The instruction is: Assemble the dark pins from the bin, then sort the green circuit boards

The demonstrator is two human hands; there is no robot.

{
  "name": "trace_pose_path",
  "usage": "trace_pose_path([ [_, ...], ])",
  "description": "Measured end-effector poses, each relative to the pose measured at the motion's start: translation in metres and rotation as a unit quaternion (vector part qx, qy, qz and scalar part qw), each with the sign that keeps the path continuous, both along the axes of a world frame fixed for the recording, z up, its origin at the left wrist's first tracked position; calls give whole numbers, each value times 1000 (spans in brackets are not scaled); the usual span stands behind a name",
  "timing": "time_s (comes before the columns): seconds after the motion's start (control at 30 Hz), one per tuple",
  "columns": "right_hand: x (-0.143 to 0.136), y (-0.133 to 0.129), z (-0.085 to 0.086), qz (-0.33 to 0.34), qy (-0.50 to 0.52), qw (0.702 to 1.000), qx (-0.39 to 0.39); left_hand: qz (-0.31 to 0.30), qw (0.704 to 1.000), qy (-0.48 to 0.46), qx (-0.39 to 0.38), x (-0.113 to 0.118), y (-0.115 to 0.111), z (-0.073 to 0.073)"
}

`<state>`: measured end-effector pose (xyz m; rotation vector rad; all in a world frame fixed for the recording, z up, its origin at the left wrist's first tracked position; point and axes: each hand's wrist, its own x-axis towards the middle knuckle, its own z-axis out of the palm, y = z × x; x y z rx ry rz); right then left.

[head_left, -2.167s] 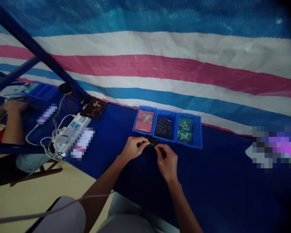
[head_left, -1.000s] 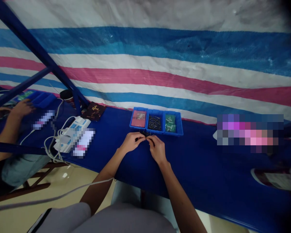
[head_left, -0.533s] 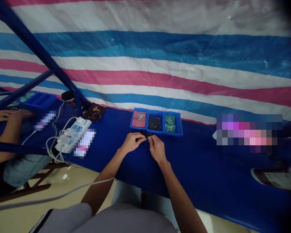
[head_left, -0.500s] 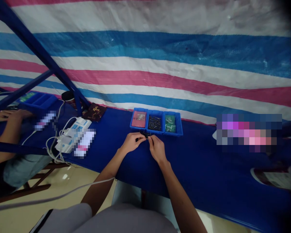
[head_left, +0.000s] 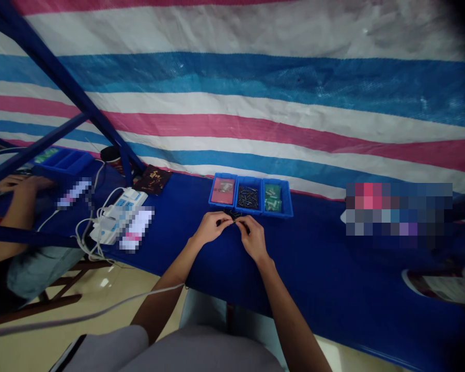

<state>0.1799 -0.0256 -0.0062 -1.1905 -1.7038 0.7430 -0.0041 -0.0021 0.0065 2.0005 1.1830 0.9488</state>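
My left hand point(head_left: 213, 226) is closed in a pinch, its fingertips meeting those of my right hand point(head_left: 252, 235), which is pinched too. Whatever small piece sits between the fingertips is too tiny to name. Just beyond them, a few thin dark pieces point(head_left: 236, 213) lie at the front of a blue three-compartment bin point(head_left: 290, 206). The middle compartment holds many slim dark screw-like pieces point(head_left: 248, 197). On its left side is a pink card point(head_left: 221, 195) with a clear bag on top; on the right are green packets point(head_left: 272, 199).
A white power strip point(head_left: 118, 217) with tangled cables stands to the left, near a dark box point(head_left: 153, 179). A blue frame post point(head_left: 62, 85) rises there. Another person's hand point(head_left: 29, 185) rests near a second blue bin point(head_left: 64, 160). A container point(head_left: 439, 285) lies at the far right.
My right hand has shifted slightly, its fingers now more bent and its fingertips closer to the left ones. The left hand stays about where it was.
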Motion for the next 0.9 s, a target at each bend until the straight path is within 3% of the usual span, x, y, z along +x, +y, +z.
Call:
trace_pose_path([
  [0.9, 0, 0, -1, -36, -78, 996, 7, 0, 1000, -15, -5, 0, 1, 2],
])
